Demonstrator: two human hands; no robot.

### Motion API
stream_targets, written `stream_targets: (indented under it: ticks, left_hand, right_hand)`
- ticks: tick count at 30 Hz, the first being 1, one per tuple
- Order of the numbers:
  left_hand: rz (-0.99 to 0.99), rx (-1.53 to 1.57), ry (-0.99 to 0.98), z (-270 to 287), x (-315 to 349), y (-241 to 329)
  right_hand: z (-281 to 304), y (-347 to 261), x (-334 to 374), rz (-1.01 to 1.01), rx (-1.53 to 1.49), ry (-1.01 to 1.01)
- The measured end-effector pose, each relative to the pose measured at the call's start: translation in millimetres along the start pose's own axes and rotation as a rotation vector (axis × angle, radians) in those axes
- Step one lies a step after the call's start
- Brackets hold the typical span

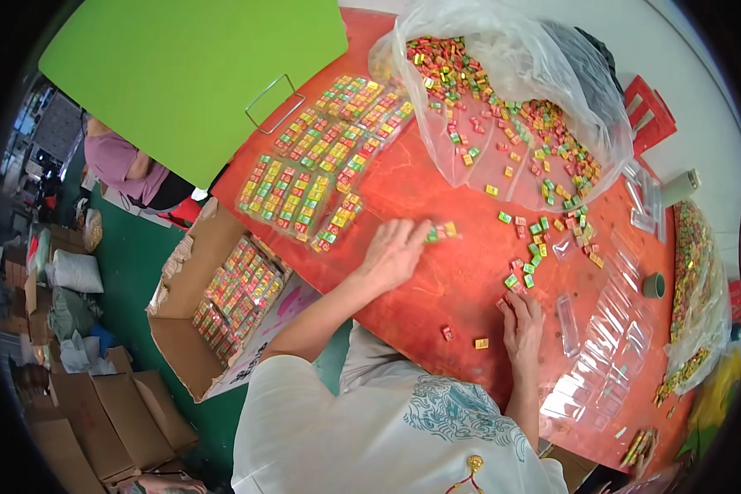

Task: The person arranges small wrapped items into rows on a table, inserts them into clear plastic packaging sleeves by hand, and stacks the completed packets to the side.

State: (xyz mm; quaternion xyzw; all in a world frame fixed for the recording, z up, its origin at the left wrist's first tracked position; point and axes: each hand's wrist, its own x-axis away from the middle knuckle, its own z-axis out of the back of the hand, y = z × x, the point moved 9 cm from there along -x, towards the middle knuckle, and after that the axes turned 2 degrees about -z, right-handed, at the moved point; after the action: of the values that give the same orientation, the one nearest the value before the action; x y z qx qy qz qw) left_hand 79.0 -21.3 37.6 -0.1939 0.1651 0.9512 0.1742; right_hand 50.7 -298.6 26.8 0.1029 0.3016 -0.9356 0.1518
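While the right hand (522, 328) sits fingertips-down on the red surface (440, 292), its grip is at a small red piece (502, 305); can't tell if it's pinched. Transparent trays (605, 350) lie to its right. Left hand (393, 253): grip narrow, slightly blurred, holding one end of a short row of pieces (443, 232) over mid-surface. Filled trays (295, 195) beyond, leftward. Far side: open plastic bag (514, 70), loose pieces (535, 249) spilling out.

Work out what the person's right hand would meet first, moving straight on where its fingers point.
The right hand would probably meet the small green and red blocks just ahead of it, though depth and exact contact are hard to judge.
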Motion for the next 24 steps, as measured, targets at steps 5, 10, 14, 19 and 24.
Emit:
stream_targets:
  ticks: [5,10,14,19,24]
  left_hand:
    - [0.169,-0.254,0.127,41.4,-24.8,-62.5]
    - [0.302,-0.484,0.169,46.5,-40.3,-126.0]
    - [0.427,-0.761,-0.086,19.9,-47.2,-159.0]
    - [0.385,-0.798,-0.07,29.3,-61.0,-142.6]
    - [0.038,-0.451,-0.05,3.3,-53.3,-38.6]
  right_hand:
    - [6.4,2.0,2.5,0.023,0.002,0.043]
    - [11.1,4.2,11.0,0.015,-0.032,0.029]
    - [14.2,4.6,13.8,0.008,-0.013,0.02]
    - [26.1,18.4,13.3,-0.09,0.014,0.013]
    - [36.0,38.5,27.8,-0.125,0.088,0.087]
